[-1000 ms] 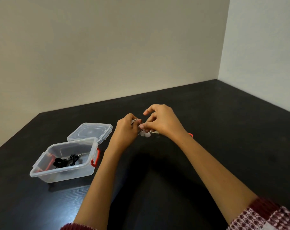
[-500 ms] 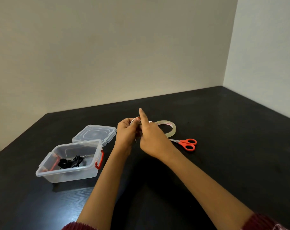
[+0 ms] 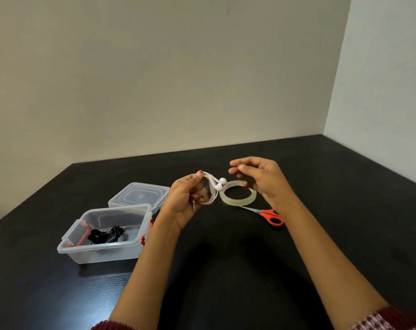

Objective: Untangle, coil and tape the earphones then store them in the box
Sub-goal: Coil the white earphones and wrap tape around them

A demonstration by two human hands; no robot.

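Observation:
My left hand (image 3: 186,198) holds a coil of white earphones (image 3: 213,186) above the black table, with the two earbuds hanging at its right and the jack plug pointing down. My right hand (image 3: 261,178) hovers just right of the coil, fingers loosely curled, holding nothing I can see. Below it a clear tape roll (image 3: 238,198) lies flat on the table. At the left stands the open clear plastic box (image 3: 102,248) with black earphones (image 3: 107,234) inside.
The box's clear lid (image 3: 140,196) lies behind the box. Orange-handled scissors (image 3: 269,216) lie to the right of the tape roll. The black table (image 3: 226,270) meets beige walls at the back and right.
My right hand has let go of the earphone coil and moved right, above the tape roll. My left hand still holds the coil, now with the earbuds showing.

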